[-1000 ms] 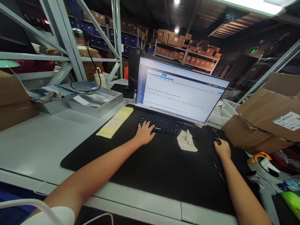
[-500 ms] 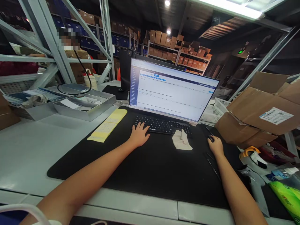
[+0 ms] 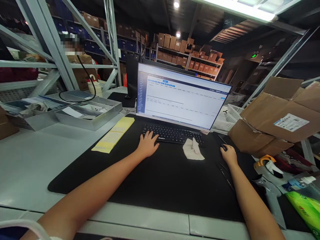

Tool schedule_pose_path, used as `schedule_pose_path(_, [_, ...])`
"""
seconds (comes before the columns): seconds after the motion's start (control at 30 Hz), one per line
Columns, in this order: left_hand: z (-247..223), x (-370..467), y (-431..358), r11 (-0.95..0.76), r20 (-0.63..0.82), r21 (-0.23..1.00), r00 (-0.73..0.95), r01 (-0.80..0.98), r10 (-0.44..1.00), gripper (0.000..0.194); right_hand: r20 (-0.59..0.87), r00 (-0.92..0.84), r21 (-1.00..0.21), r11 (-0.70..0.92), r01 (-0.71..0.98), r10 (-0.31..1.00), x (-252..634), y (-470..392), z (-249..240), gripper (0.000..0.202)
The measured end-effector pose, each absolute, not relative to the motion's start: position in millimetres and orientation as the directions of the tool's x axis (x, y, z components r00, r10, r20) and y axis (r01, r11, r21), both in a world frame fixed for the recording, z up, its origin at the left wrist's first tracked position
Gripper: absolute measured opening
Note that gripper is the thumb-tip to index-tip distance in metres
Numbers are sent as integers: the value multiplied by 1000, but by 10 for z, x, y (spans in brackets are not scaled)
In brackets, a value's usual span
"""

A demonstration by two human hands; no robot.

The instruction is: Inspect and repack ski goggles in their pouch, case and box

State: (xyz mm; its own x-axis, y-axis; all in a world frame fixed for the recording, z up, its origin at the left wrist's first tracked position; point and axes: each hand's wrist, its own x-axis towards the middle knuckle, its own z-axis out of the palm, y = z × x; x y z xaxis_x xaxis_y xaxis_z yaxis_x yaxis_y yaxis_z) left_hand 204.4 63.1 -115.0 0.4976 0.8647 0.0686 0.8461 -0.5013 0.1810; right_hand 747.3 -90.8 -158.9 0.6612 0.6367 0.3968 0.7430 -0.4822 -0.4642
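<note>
My left hand [image 3: 148, 145] lies with its fingers spread on the left front part of a black keyboard [image 3: 172, 134]. At the right, my right hand [image 3: 229, 155] is wrapped over a black computer mouse [image 3: 224, 147], most of which it hides. Behind the keyboard stands a lit monitor [image 3: 180, 100] showing a page with tables and blue buttons. A crumpled white tissue [image 3: 193, 150] rests against the keyboard's right front edge. Left of the keyboard are yellow printed sheets [image 3: 113, 135]. Everything here is on a large black desk mat [image 3: 170, 186].
Grey trays [image 3: 96, 123] with papers stand at the left. Stacked cardboard boxes [image 3: 280, 113] rise at the right. Nearer are a tape roll [image 3: 265, 163], a barcode scanner [image 3: 272, 196] and a green packet [image 3: 303, 206]. A person [image 3: 73, 43] is behind the metal frame at the left.
The whole view has shifted very slightly. Both hands keep their places on the keyboard and mouse, and the screen looks the same.
</note>
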Motion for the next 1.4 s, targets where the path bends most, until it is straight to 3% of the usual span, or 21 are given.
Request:
schedule_pose_path(0.8, [-1201,2036,678,-514,87,198,507,835,857,66,430,639,-469,-447,761,638,7417,-896,-1581,48])
schedule_pose_path(1.2, [-1170,2041,640,-497,50,186,497,848,867,66,361,656,-449,-493,745,663,7424,-919,-1563,56])
schedule_pose_path(1.4, [-916,1970,650,-522,6,145,527,840,850,63,362,659,-455,-492,742,659,7468,-907,-1574,55])
